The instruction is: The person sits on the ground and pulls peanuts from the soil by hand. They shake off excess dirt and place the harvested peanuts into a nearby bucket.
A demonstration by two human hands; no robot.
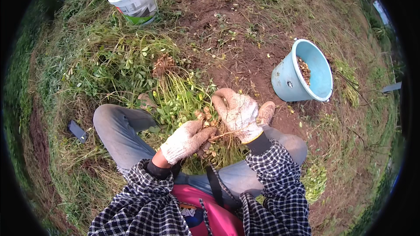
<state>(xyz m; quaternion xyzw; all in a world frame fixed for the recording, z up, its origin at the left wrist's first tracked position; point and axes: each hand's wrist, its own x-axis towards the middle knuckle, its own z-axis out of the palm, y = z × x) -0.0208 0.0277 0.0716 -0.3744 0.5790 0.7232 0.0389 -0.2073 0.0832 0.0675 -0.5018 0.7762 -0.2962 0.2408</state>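
Both my hands wear soil-stained white knitted gloves, above my crossed legs. My left hand [188, 139] is closed on the root end of a peanut plant, with several pale peanut pods [204, 116] showing just past its fingers. Close by on the right is my right hand [237, 113], its fingers curled near the roots; whether it grips anything is not clear. A thin root [228, 133] runs between the two hands. More pulled peanut plants [178, 88] lie in front of me, and a cluster of pods with roots [164, 65] rests on top of the leaves.
A light blue plastic bucket [283, 80] with peanuts [303, 71] in it leans at the right. Toward the upper left stands a white plastic bucket [133, 5] with printed sides. A dark flat object [77, 131] lies in the grass beside my left knee. Reddish soil [242, 52] shows ahead.
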